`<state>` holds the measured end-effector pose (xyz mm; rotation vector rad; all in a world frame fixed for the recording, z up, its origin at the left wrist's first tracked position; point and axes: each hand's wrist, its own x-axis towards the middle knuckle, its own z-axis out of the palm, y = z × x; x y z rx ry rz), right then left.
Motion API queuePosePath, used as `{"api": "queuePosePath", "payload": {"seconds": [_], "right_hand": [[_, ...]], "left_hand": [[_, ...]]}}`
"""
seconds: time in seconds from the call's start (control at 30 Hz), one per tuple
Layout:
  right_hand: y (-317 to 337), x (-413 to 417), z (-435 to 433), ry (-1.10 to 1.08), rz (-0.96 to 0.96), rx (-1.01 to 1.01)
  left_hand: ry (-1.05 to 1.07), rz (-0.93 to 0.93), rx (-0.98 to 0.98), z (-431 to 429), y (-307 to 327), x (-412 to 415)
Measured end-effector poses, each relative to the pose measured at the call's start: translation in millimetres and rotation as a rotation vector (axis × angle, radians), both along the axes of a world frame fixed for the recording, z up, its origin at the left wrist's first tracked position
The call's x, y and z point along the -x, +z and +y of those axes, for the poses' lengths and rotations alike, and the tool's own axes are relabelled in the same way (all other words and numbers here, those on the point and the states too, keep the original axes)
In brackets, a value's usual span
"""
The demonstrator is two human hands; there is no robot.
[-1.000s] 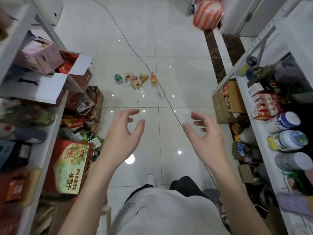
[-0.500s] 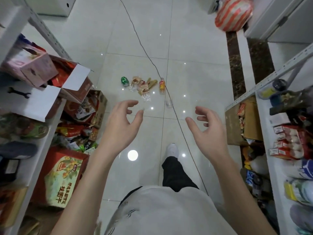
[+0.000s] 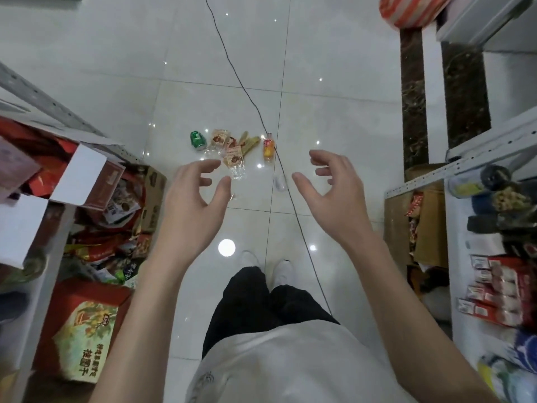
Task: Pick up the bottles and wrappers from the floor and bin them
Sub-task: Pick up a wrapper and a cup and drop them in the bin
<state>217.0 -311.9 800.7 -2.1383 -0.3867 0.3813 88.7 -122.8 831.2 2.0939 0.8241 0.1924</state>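
From the head camera, the left hand (image 3: pixel 193 203) and the right hand (image 3: pixel 334 196) are both raised in front of the body, spread wide with fingers loosely curved, holding nothing. Beyond them the litter lies in a small cluster on the white tiled floor (image 3: pixel 334 117): a green bottle (image 3: pixel 197 140) at the left end, crumpled snack wrappers (image 3: pixel 232 152) in the middle, and an orange bottle (image 3: pixel 268 146) at the right end, lying just beside a thin black cable (image 3: pixel 247 91) that runs across the tiles. A small clear item (image 3: pixel 279 182) lies apart, nearer the right hand; what it is cannot be told. Shelves (image 3: pixel 476 158) packed with goods flank both sides, and a red box (image 3: pixel 78 327) stands low on the left.
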Motion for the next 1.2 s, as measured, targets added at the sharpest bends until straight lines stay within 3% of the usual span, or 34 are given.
{"api": "queuePosePath", "payload": {"seconds": [0.27,0.47,0.9,1.2], "right_hand": [[-46,-85,70,-0.034,0.028,0.052],[-139,-137,116,-0.08,0.057,0.075],[-480,-161,118,-0.036,0.124,0.207],[-703,-195,113,0.04,0.065,0.255]], "left_hand": [[0.038,0.061,0.053,76,-63,-75],[0.048,0.131,0.059,133,-162,-126],[0.101,0.251,-0.004,173,-503,-145],[0.114,0.308,-0.033,172,-738,-145]]}}
